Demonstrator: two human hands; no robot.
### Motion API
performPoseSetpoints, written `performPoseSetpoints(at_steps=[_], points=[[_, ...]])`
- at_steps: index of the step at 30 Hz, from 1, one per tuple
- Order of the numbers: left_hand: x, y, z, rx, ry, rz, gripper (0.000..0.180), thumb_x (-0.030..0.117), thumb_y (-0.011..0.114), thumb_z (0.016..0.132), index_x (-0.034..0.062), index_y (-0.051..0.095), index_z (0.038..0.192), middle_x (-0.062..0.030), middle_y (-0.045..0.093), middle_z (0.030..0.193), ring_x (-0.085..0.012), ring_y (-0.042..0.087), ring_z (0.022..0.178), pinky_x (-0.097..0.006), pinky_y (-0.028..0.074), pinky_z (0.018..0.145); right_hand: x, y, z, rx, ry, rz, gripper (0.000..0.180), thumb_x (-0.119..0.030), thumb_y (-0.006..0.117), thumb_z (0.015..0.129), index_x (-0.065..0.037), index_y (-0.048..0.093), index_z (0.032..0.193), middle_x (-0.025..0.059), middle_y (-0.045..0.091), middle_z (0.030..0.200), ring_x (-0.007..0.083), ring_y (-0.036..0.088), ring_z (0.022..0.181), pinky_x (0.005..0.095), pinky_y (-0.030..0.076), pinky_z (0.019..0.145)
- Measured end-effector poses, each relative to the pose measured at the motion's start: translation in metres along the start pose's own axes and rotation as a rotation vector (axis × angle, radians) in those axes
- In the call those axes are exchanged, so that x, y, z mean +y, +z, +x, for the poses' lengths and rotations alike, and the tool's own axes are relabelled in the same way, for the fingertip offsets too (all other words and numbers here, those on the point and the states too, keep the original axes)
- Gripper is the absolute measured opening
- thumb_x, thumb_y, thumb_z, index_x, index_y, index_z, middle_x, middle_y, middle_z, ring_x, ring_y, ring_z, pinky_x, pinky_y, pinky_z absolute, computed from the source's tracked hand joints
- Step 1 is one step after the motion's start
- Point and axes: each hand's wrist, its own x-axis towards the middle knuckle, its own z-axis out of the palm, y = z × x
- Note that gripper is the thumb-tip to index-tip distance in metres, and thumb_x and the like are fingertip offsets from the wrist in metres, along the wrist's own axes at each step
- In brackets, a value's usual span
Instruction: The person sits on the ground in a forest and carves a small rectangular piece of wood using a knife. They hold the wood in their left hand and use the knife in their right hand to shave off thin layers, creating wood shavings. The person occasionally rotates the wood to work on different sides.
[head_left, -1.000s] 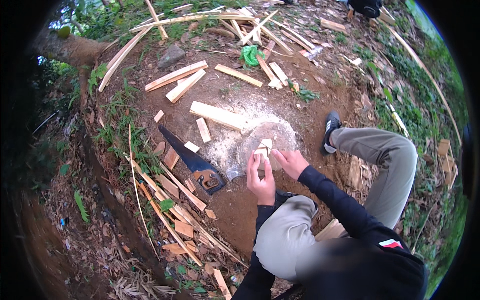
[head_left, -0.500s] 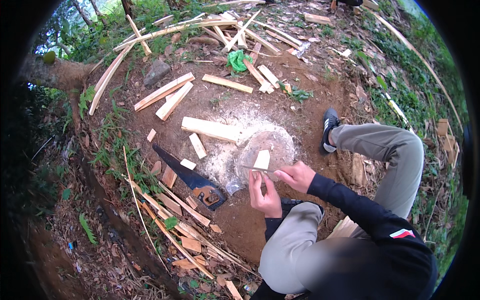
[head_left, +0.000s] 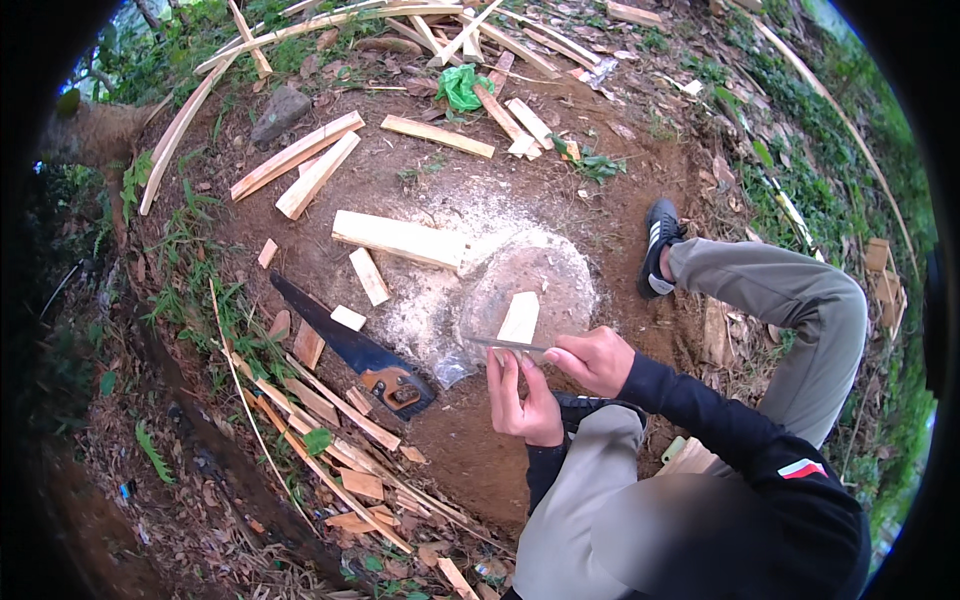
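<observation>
A pale wooden piece (head_left: pixel 518 317), flat-faced and smooth, with straight sides and a far end cut to a blunt point, is held by its near end in the left hand (head_left: pixel 527 405). The thumb and fingers are brought close together there, with the fingertips bent around the wood. A thin grey strip (head_left: pixel 500 343), straight and narrow, is gripped at its right end by the right hand (head_left: pixel 593 362), whose fingers are curled tightly and whose thumb is laid along it. The strip is laid crosswise over the near part of the wood; whether its edge is pressed into the surface cannot be made out.

The wood is seen against a round, flat-topped block (head_left: pixel 545 268), its rough brownish top ringed with powdery sawdust (head_left: pixel 487 208); whether the two are in contact cannot be judged. Beside the block, on its near left, a crumpled clear plastic sheet (head_left: pixel 453 370) is seen. Farther left, a handsaw (head_left: pixel 345 340) is laid on the soil, its dark tapered blade pointed to the far left and its brown handle turned toward the near side.

A thick, squared plank (head_left: pixel 398 238) is set at the block's far left, with a small rectangular block (head_left: pixel 370 277) just nearer. Beyond, long rough-sawn strips (head_left: pixel 330 38) are heaped near a wrinkled green plastic bag (head_left: pixel 460 88).
</observation>
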Motion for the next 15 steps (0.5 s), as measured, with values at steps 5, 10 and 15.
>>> performPoseSetpoints(at_steps=[5, 10, 15], points=[[0.012, 0.005, 0.007, -0.01, -0.016, -0.093, 0.026, -0.006, 0.067, 0.088, -0.0058, 0.067, 0.114, -0.0308, 0.064, 0.121, -0.0412, 0.066, 0.111, -0.044, 0.057, 0.089, 0.026, 0.001, 0.004, 0.082, 0.147, -0.055, 0.026, -0.026, 0.055, 0.1, -0.005, 0.071, 0.096, 0.0204, 0.063, 0.069, 0.0387, 0.064, 0.059, 0.0455, 0.052, 0.055], [0.012, 0.007, 0.007, -0.013, -0.063, -0.074, 0.025, -0.006, 0.066, 0.088, -0.0071, 0.067, 0.114, -0.031, 0.064, 0.123, -0.0413, 0.065, 0.114, -0.045, 0.055, 0.092, 0.031, 0.005, 0.008, 0.048, 0.142, -0.03, 0.027, -0.026, 0.053, 0.101, -0.005, 0.071, 0.1, 0.0223, 0.063, 0.069, 0.0377, 0.065, 0.059, 0.0457, 0.052, 0.056], [0.005, 0.007, 0.004, -0.012, 0.002, -0.03, 0.03, -0.007, 0.067, 0.087, -0.0025, 0.065, 0.117, -0.0314, 0.064, 0.121, -0.042, 0.068, 0.108, -0.043, 0.059, 0.086, 0.023, -0.003, 0.007, -0.015, 0.039, -0.022, 0.032, -0.029, 0.052, 0.102, -0.004, 0.07, 0.094, 0.0215, 0.061, 0.064, 0.0386, 0.064, 0.057, 0.0467, 0.052, 0.055]])
